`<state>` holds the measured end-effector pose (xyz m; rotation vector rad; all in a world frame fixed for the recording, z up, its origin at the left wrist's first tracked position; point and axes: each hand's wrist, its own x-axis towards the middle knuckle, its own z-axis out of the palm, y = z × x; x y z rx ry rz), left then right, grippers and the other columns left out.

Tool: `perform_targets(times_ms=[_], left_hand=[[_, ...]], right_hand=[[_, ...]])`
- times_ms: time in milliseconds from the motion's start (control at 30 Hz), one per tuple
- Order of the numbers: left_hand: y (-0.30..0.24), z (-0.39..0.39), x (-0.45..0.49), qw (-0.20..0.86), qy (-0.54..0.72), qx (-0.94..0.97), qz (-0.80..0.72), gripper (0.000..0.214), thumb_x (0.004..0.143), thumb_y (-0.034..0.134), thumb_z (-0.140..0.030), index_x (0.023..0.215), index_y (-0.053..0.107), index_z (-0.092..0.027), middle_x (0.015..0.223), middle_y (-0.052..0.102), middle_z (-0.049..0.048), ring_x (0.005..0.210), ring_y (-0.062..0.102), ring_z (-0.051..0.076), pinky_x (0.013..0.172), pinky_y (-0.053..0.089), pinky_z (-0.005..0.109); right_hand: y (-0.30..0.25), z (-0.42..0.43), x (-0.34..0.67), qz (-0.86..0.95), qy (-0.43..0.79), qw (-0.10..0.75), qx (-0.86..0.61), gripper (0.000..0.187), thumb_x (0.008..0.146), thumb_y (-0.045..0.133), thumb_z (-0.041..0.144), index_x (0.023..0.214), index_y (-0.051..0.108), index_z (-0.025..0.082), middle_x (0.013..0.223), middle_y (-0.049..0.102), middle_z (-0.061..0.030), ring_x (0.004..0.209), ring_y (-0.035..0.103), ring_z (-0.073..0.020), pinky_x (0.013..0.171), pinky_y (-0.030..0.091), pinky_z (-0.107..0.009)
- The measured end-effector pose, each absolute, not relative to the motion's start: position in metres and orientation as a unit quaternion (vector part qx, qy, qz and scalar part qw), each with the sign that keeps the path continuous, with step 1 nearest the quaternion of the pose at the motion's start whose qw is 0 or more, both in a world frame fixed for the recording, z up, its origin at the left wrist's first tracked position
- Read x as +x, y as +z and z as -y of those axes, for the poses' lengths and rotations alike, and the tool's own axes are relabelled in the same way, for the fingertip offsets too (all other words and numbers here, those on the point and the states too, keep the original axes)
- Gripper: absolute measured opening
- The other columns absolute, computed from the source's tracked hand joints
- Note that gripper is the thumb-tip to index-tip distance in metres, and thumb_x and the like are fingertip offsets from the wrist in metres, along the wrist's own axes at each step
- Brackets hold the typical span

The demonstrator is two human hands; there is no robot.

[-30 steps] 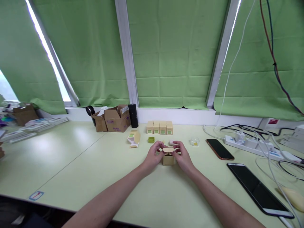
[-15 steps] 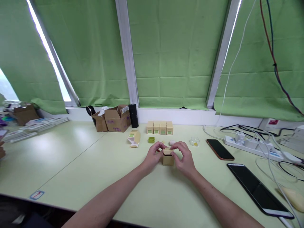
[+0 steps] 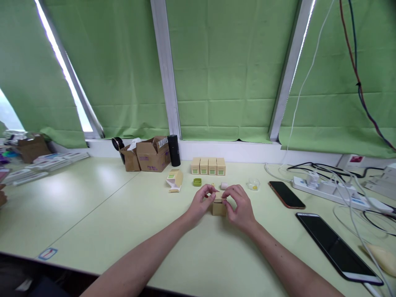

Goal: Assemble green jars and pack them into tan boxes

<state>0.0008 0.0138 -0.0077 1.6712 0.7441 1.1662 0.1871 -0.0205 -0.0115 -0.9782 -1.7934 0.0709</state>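
A small brown cardboard box [image 3: 219, 210] stands upright on the table in front of me. My left hand [image 3: 201, 203] pinches the upper left edge of its lid flap. On the opposite side, the bent fingers of my right hand [image 3: 237, 205] grip the flap's front right corner. The flap is tilted over the top, leaving a narrow dark gap at the front. Just behind the hands lie a pale pink roll-like piece [image 3: 224, 186] and a tiny yellow piece [image 3: 213, 185], the latter partly hidden. Fingers cover both upper sides of the box.
Several matching small boxes [image 3: 208, 166] stand in a row behind. An opened box [image 3: 175, 180], a green square dish [image 3: 197, 182] and a clear container [image 3: 253, 184] lie around. Phones [image 3: 286, 194], a power strip [image 3: 328, 189] and cables occupy the right; cartons [image 3: 153, 156] and a black cylinder [image 3: 173, 151] stand back left.
The lid flap has come lower over the box, and the dark gap at its front has narrowed. Both hands have shifted only slightly.
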Motion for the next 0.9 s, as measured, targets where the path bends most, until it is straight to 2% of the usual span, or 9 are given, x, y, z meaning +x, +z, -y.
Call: perform_targets(times_ms=[433, 800, 900], left_hand=[[-0.0116, -0.0148, -0.0012, 0.435, 0.463, 0.707, -0.312, 0.022, 0.091, 0.065, -0.036, 0.107, 0.060, -0.022, 0.112, 0.063, 0.0071, 0.110, 0.057, 0.023, 0.095, 0.044, 0.035], [-0.0102, -0.0137, 0.0014, 0.407, 0.465, 0.717, -0.323, 0.024, 0.084, 0.063, -0.023, 0.108, 0.058, -0.022, 0.112, 0.062, 0.0061, 0.112, 0.057, 0.023, 0.101, 0.040, 0.038], [-0.0090, -0.0125, 0.0012, 0.409, 0.464, 0.715, -0.327, 0.024, 0.084, 0.064, -0.024, 0.107, 0.058, -0.022, 0.112, 0.062, 0.0066, 0.113, 0.056, 0.024, 0.101, 0.042, 0.038]], right_hand=[[-0.0129, 0.0195, 0.1872, 0.765, -0.040, 0.541, -0.347, 0.016, 0.080, 0.058, 0.007, 0.084, 0.059, 0.023, 0.086, 0.059, -0.0053, 0.084, 0.054, -0.0244, 0.070, 0.043, -0.037], [-0.0123, 0.0172, 0.1895, 0.781, 0.003, 0.536, -0.320, 0.018, 0.076, 0.057, 0.006, 0.075, 0.053, 0.023, 0.076, 0.057, -0.0028, 0.079, 0.050, -0.0222, 0.068, 0.041, -0.036], [-0.0096, 0.0183, 0.1926, 0.793, 0.012, 0.512, -0.330, 0.017, 0.076, 0.057, 0.007, 0.080, 0.054, 0.023, 0.078, 0.057, -0.0027, 0.080, 0.051, -0.0230, 0.070, 0.042, -0.036]])
